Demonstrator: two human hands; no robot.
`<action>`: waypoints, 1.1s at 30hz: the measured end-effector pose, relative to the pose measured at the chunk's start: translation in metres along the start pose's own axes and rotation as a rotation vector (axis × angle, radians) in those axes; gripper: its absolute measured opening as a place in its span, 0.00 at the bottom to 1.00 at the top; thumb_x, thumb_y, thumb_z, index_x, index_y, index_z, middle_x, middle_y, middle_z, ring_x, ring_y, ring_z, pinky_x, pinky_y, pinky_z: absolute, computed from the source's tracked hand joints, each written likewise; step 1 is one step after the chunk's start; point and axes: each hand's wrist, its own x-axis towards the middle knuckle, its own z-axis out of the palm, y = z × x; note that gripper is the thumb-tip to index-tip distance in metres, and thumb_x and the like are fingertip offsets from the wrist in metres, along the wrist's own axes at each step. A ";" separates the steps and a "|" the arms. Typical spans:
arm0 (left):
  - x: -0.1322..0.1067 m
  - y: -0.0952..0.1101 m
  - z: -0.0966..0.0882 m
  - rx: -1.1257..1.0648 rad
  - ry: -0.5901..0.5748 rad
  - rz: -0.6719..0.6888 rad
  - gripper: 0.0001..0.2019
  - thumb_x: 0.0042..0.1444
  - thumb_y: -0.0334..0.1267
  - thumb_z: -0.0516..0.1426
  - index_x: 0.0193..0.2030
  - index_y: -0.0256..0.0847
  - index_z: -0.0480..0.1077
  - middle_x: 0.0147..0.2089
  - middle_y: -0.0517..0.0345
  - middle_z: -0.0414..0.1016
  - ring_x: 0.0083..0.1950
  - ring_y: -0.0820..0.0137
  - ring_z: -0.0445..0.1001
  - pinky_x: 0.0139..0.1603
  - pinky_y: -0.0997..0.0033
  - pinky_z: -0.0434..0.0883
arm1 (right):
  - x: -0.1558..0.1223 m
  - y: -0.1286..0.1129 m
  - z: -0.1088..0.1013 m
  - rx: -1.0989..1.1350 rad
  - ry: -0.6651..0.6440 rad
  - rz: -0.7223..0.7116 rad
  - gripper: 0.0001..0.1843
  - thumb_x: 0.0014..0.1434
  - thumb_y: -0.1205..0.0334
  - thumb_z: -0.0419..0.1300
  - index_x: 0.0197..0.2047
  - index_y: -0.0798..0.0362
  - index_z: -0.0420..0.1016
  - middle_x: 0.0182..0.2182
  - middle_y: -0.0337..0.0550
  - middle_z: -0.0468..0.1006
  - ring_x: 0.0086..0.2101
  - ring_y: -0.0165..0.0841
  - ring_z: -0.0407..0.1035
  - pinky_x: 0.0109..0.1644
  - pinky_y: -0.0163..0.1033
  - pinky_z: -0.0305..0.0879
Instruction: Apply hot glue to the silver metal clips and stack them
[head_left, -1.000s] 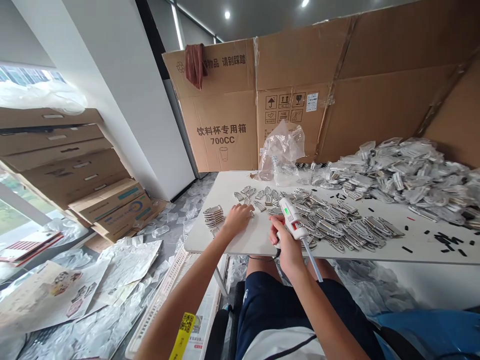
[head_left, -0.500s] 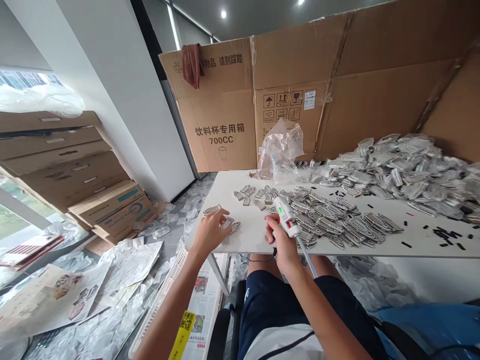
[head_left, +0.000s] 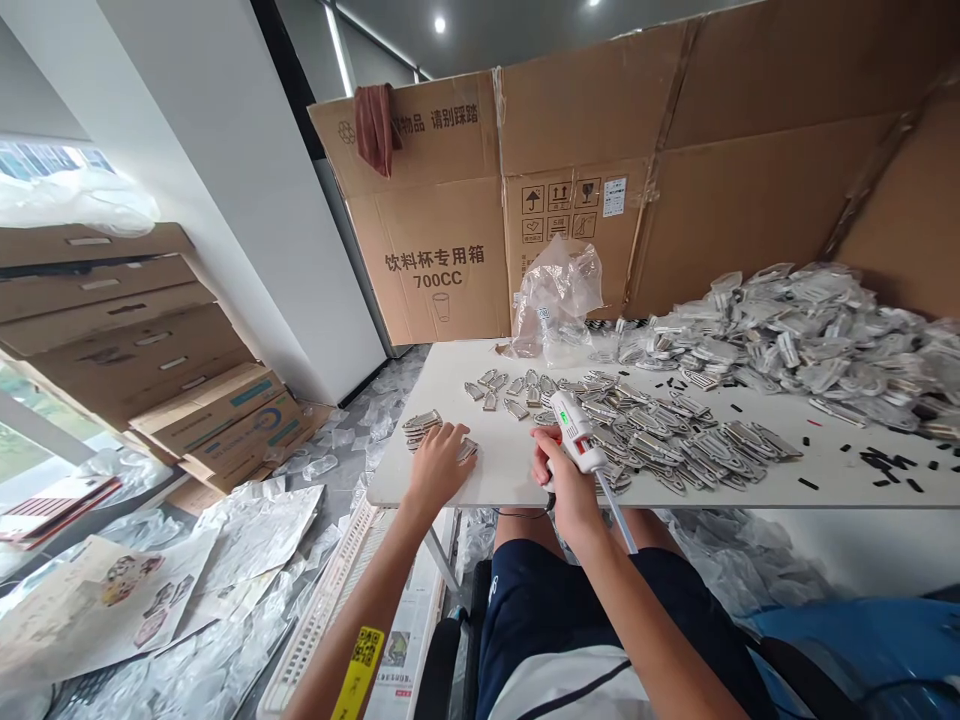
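In my right hand (head_left: 567, 480) is a white hot glue gun (head_left: 576, 430) with a small green display and a clear glue stick (head_left: 616, 515) out of its rear. Its nozzle points away from me, over the table. My left hand (head_left: 441, 462) is at the table's left end, its fingers curled over a few flat silver metal pieces (head_left: 468, 447) that partly show beside the fingertips. A small stack of similar pieces (head_left: 420, 425) lies just behind that hand. Between the hands and farther back, several loose pieces (head_left: 491, 385) are spread out.
A heap of metal pieces (head_left: 652, 430) covers the table's middle, beside the glue gun. Plastic-wrapped pieces (head_left: 810, 330) are piled at the back right. Small black strips (head_left: 885, 465) lie at right. A clear bag (head_left: 555, 305) stands before the cardboard wall (head_left: 442, 220).
My left hand has come down over the metal pieces and slightly right, uncovering the stack behind it. The right hand keeps the glue gun in nearly the same place.
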 end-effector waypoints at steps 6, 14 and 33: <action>0.024 0.036 0.018 -0.001 -0.029 0.192 0.15 0.69 0.37 0.61 0.61 0.46 0.74 0.59 0.51 0.80 0.63 0.55 0.74 0.63 0.56 0.72 | -0.003 0.002 0.002 -0.012 0.016 -0.026 0.16 0.56 0.50 0.73 0.35 0.50 0.74 0.19 0.27 0.63 0.18 0.23 0.53 0.23 0.32 0.51; 0.062 0.067 0.059 0.032 -0.061 0.270 0.14 0.71 0.32 0.57 0.61 0.47 0.75 0.63 0.50 0.80 0.64 0.55 0.74 0.64 0.54 0.72 | 0.002 -0.001 -0.003 0.016 0.015 -0.026 0.16 0.56 0.51 0.74 0.34 0.50 0.74 0.19 0.27 0.63 0.18 0.23 0.53 0.24 0.33 0.52; -0.033 0.092 0.051 -0.182 0.171 -0.174 0.08 0.70 0.37 0.58 0.53 0.41 0.75 0.48 0.41 0.79 0.56 0.43 0.77 0.50 0.47 0.77 | -0.002 0.009 0.000 0.020 -0.021 0.020 0.17 0.55 0.50 0.75 0.35 0.49 0.73 0.19 0.26 0.62 0.18 0.23 0.53 0.24 0.33 0.52</action>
